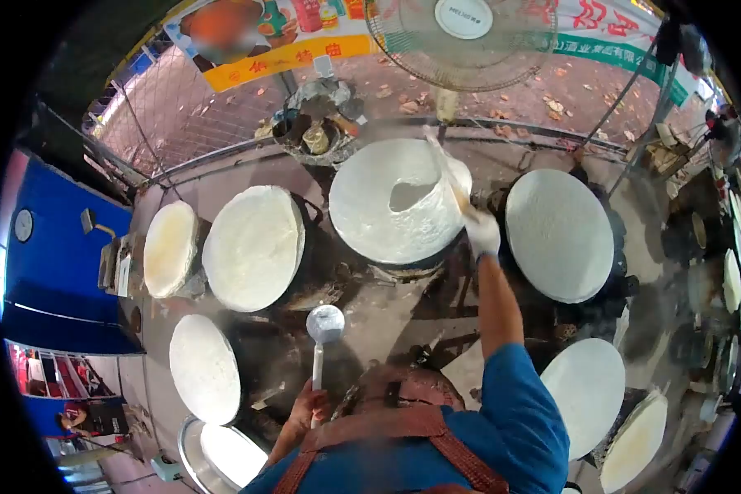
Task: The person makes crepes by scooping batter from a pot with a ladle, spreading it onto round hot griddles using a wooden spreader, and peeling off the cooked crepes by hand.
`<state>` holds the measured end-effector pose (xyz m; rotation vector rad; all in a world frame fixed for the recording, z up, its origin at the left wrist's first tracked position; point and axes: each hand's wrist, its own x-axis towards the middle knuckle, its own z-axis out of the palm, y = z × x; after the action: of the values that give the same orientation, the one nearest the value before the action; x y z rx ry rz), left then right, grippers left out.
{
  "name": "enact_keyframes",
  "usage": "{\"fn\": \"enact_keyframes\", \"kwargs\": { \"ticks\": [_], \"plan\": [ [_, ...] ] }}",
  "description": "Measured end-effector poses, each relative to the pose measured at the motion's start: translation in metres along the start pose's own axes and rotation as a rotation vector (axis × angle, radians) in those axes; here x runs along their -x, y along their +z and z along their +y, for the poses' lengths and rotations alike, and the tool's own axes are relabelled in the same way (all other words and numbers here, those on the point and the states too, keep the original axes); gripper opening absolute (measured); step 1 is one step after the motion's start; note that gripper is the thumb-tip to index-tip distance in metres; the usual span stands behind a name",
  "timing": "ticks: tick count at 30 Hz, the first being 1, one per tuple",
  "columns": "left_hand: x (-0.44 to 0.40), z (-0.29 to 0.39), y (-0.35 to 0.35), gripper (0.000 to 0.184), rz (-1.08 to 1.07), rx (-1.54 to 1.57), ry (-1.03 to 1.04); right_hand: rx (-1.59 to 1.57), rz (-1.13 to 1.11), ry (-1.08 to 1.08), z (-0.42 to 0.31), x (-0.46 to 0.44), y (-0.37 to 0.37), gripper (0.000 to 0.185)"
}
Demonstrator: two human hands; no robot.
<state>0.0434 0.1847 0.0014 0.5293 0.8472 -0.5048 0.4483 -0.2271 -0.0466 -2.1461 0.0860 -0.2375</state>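
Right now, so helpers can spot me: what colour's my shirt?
Your shirt is blue, head view best.

You've got open ground (383,317) ahead of your left hand (311,403), between the ladle (326,323) and the central pan (379,202). Over on your right, it's tight: your right hand (482,230) fills the narrow gap beside the right pan (560,235). Left of the ladle, the lower-left pan (205,369) and metal basin (191,453) block you; beyond the central pan, the fan (461,45) stands in the way.
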Motion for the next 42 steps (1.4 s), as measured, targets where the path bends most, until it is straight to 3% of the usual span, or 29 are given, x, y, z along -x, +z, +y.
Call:
{"fn": "enact_keyframes", "kwargs": {
  "ticks": [3,4,5,6,7,8,9,10,11,12,14,15,17,20,21,23,25,27,28,32,35,38,42],
  "plan": [
    [0.020,-0.005,0.009,0.041,0.122,0.064,0.092,-0.361,0.000,-0.006,-0.045,0.014,-0.029,0.029],
    [0.031,0.000,0.048,0.039,0.207,-0.207,0.208,-0.211,0.006,0.027,-0.031,0.029,-0.020,0.030],
    [0.016,0.006,0.039,0.039,0.146,-0.194,0.180,-0.456,0.060,0.181,0.002,0.050,0.014,0.030],
    [0.006,0.008,0.015,0.038,0.107,-0.182,0.135,-0.753,0.105,0.385,-0.012,0.074,0.038,0.031],
    [0.004,0.008,-0.001,0.037,0.070,-0.172,0.086,-0.677,-0.048,0.501,-0.042,0.093,0.039,0.033],
    [0.017,0.019,0.033,0.034,0.049,-0.214,0.055,-0.367,-0.121,0.337,-0.052,0.097,0.042,0.033],
    [-0.001,0.019,-0.006,0.030,0.113,-0.140,-0.023,-0.056,-0.209,0.184,-0.058,0.103,0.041,0.033],
    [0.007,0.022,-0.001,0.029,0.118,-0.160,-0.004,-0.336,-0.167,0.303,-0.088,0.110,0.017,0.030],
    [0.010,0.035,0.014,0.028,0.114,-0.189,0.029,-0.529,0.004,0.299,-0.071,0.111,0.012,0.021],
    [0.030,0.039,0.037,0.026,0.125,-0.191,0.086,-0.986,0.019,0.435,-0.093,0.113,-0.003,0.018],
    [0.032,0.048,0.030,0.024,0.155,-0.194,0.133,-1.110,0.055,0.468,-0.090,0.127,-0.010,0.018],
    [0.033,0.049,0.028,0.024,0.166,-0.195,0.147,-0.836,-0.070,0.640,-0.044,0.137,0.010,0.019],
    [0.024,0.059,0.025,0.020,0.149,-0.205,0.092,-0.811,0.052,0.406,-0.031,0.163,0.063,0.024],
    [0.007,0.068,0.002,0.013,0.113,-0.142,0.020,-0.662,-0.076,0.601,-0.053,0.164,0.042,0.033],
    [0.012,0.071,0.005,0.013,0.097,-0.115,-0.003,-0.505,-0.030,0.485,-0.049,0.155,0.025,0.034],
    [0.019,0.078,0.017,0.015,0.039,-0.077,-0.039,-0.713,0.163,0.399,-0.009,0.114,0.016,0.032],
    [0.008,0.085,0.026,0.025,0.024,-0.180,0.041,-0.233,0.212,0.481,-0.088,0.079,-0.036,0.024],
    [0.004,0.091,0.038,0.027,0.071,-0.145,0.071,0.333,0.061,0.175,-0.051,0.060,-0.013,0.022],
    [-0.009,0.100,0.031,0.025,-0.049,-0.125,-0.055,0.610,-0.019,0.018,-0.047,0.055,-0.006,0.022],
    [-0.045,0.125,0.079,0.026,-0.040,-0.285,0.045,0.712,-0.249,-0.108,-0.056,0.078,-0.039,0.026],
    [-0.081,0.145,0.120,0.027,-0.135,-0.204,0.092,0.641,-0.010,0.117,-0.027,0.084,-0.041,0.026],
    [-0.107,0.155,0.182,0.025,-0.111,-0.141,0.157,0.721,-0.154,-0.123,-0.033,0.116,-0.037,0.025],
    [-0.139,0.146,0.220,0.020,-0.100,-0.160,0.195,0.700,-0.026,0.128,-0.026,0.137,-0.050,0.031]
  ]
}}
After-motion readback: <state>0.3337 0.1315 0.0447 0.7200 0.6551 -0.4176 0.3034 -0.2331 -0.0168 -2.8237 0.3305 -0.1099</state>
